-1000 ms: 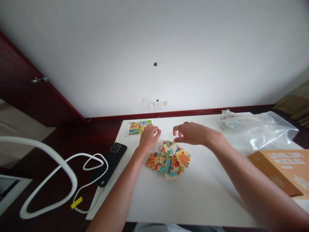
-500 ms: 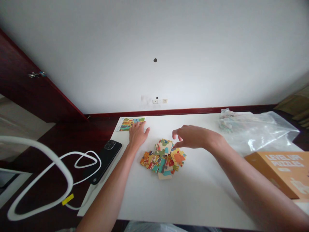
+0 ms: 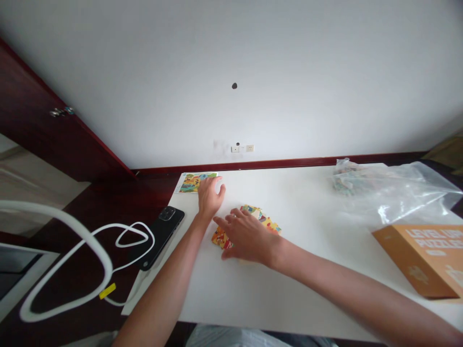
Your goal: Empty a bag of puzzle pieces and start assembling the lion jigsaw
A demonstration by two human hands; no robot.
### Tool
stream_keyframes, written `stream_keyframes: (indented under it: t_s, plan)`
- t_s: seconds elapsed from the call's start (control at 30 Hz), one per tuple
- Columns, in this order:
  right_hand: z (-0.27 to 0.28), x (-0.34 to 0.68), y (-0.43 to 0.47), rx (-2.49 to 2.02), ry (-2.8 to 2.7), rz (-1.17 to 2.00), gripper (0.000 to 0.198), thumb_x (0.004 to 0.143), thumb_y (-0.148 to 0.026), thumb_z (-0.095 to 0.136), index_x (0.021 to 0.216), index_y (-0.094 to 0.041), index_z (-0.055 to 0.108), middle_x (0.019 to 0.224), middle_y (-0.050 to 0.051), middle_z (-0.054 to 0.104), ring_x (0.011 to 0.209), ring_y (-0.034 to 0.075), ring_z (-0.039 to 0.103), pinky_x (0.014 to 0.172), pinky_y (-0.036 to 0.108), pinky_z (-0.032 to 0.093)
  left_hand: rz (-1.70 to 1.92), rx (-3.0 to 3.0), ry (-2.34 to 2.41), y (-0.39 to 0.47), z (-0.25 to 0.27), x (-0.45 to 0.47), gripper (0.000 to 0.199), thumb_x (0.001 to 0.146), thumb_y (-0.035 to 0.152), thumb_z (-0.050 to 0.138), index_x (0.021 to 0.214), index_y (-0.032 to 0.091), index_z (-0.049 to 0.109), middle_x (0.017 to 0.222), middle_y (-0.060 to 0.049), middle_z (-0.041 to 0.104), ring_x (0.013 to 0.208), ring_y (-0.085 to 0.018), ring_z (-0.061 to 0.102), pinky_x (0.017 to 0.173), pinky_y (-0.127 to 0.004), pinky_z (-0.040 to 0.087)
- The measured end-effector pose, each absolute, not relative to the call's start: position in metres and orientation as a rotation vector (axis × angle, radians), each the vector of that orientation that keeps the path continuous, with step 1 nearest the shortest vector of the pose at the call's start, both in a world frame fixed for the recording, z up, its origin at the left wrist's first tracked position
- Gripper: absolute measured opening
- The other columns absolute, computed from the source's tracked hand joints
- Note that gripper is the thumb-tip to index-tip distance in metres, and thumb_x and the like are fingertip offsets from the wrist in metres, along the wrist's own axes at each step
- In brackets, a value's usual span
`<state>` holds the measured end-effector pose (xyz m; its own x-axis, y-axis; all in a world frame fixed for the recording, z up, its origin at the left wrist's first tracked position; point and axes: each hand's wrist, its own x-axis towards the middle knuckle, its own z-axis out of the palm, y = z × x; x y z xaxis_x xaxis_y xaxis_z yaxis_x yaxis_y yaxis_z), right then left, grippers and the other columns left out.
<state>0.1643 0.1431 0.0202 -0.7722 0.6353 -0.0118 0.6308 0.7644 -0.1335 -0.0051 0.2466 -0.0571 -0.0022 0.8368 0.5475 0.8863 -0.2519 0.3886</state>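
A heap of colourful jigsaw puzzle pieces (image 3: 219,238) lies on the white table (image 3: 304,202). My right hand (image 3: 248,236) is spread over the heap, fingers apart, covering much of it; whether it presses on the pieces I cannot tell. Farther back, my left hand (image 3: 211,196) is open at the right edge of a picture card (image 3: 189,183), with its fingertips over the card and the thumb held out. The card shows a bright printed scene with a pale border.
At the left table edge lies a black phone (image 3: 162,236), beside a looped white cable (image 3: 104,260) with a yellow tag (image 3: 107,291). A clear plastic bag (image 3: 390,190) holding pieces and an orange puzzle box (image 3: 423,260) occupy the right side. A wall (image 3: 289,106) rises behind the table.
My right hand has moved left and nearer to me, from beside the heap to over it, and its fingers have spread. My left hand has stayed by the card.
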Motion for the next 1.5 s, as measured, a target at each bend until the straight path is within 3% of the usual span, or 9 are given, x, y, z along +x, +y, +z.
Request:
stream_keyframes:
  t_s: [0.23, 0.37, 0.5, 0.6, 0.7, 0.9, 1.13, 1.3, 1.5]
  plan:
    - [0.018, 0.162, 0.141, -0.992, -2.909, 0.266, 0.062, 0.084, -0.052, 0.077, 0.133, -0.017, 0.061, 0.112, 0.017, 0.072, 0.111, 0.037, 0.064, 0.099, 0.053, 0.047, -1.158, -2.232, -1.883, 0.245, -0.055, -0.002, 0.027, 0.096, 0.024, 0.055, 0.121, 0.023, 0.066, 0.117, -0.008, 0.070, 0.115, -0.027, 0.060, 0.110, -0.044, 0.042]
    - [0.044, 0.176, 0.154, -0.961, -2.846, 0.480, 0.056, 0.085, -0.044, 0.076, 0.133, -0.018, 0.063, 0.114, 0.015, 0.073, 0.110, 0.035, 0.065, 0.094, 0.046, 0.050, -1.254, -2.239, -1.880, 0.244, -0.052, -0.001, 0.028, 0.095, 0.021, 0.054, 0.120, 0.022, 0.067, 0.115, -0.007, 0.071, 0.115, -0.026, 0.061, 0.109, -0.043, 0.044]
    - [0.063, 0.203, 0.189, -1.035, -2.620, 0.611, 0.060, 0.085, -0.020, 0.068, 0.143, -0.025, 0.057, 0.132, 0.013, 0.065, 0.102, 0.026, 0.068, 0.087, 0.037, 0.053, -1.433, -2.251, -1.916, 0.245, -0.048, 0.001, 0.027, 0.094, 0.017, 0.050, 0.114, 0.021, 0.068, 0.116, -0.006, 0.073, 0.109, -0.022, 0.064, 0.100, -0.037, 0.051]
    - [0.054, 0.225, 0.228, -0.944, -2.400, 0.694, 0.060, 0.082, -0.006, 0.058, 0.139, -0.023, 0.060, 0.140, 0.013, 0.059, 0.112, 0.022, 0.065, 0.091, 0.033, 0.055, -1.486, -2.339, -1.926, 0.246, -0.047, 0.003, 0.030, 0.094, 0.014, 0.049, 0.115, 0.021, 0.068, 0.105, -0.005, 0.075, 0.098, -0.019, 0.067, 0.091, -0.033, 0.053]
    - [0.029, 0.243, 0.265, -0.977, -2.229, 0.720, 0.055, 0.078, -0.004, 0.056, 0.129, -0.019, 0.067, 0.144, 0.014, 0.056, 0.123, 0.024, 0.062, 0.093, 0.035, 0.056, -1.478, -2.418, -1.888, 0.247, -0.051, 0.004, 0.030, 0.093, 0.013, 0.050, 0.115, 0.021, 0.069, 0.095, -0.003, 0.074, 0.094, -0.018, 0.067, 0.092, -0.033, 0.053]
    - [-0.022, 0.257, 0.298, -1.150, -2.143, 0.745, 0.061, 0.072, -0.001, 0.046, 0.122, -0.021, 0.075, 0.149, 0.011, 0.058, 0.137, 0.025, 0.056, 0.103, 0.037, 0.052, -1.204, -2.598, -1.843, 0.245, -0.057, 0.005, 0.035, 0.088, 0.011, 0.056, 0.117, 0.023, 0.070, 0.101, -0.004, 0.073, 0.100, -0.021, 0.066, 0.096, -0.036, 0.052]
    - [-0.045, 0.252, 0.299, -1.159, -2.167, 0.691, 0.060, 0.078, -0.004, 0.043, 0.129, -0.019, 0.071, 0.141, 0.009, 0.066, 0.125, 0.021, 0.063, 0.110, 0.036, 0.045, -1.030, -2.644, -1.794, 0.244, -0.055, 0.007, 0.036, 0.088, 0.013, 0.057, 0.121, 0.024, 0.069, 0.103, -0.004, 0.071, 0.103, -0.024, 0.065, 0.101, -0.039, 0.050]
    - [-0.052, 0.256, 0.299, -1.273, -1.973, 0.703, 0.063, 0.085, -0.017, 0.054, 0.148, -0.015, 0.049, 0.137, 0.015, 0.067, 0.077, 0.014, 0.066, 0.084, 0.031, 0.054, -0.932, -2.599, -1.767, 0.244, -0.057, 0.011, 0.035, 0.090, 0.016, 0.058, 0.122, 0.024, 0.069, 0.103, -0.005, 0.069, 0.104, -0.024, 0.063, 0.100, -0.039, 0.049]
    - [-0.060, 0.254, 0.302, -1.312, -1.954, 0.646, 0.051, 0.089, -0.019, 0.056, 0.139, -0.013, 0.058, 0.119, 0.013, 0.075, 0.086, 0.016, 0.068, 0.088, 0.030, 0.052, -0.697, -2.564, -1.692, 0.248, -0.050, 0.022, 0.043, 0.094, 0.017, 0.051, 0.134, 0.024, 0.063, 0.112, -0.009, 0.068, 0.108, -0.028, 0.061, 0.102, -0.042, 0.049]
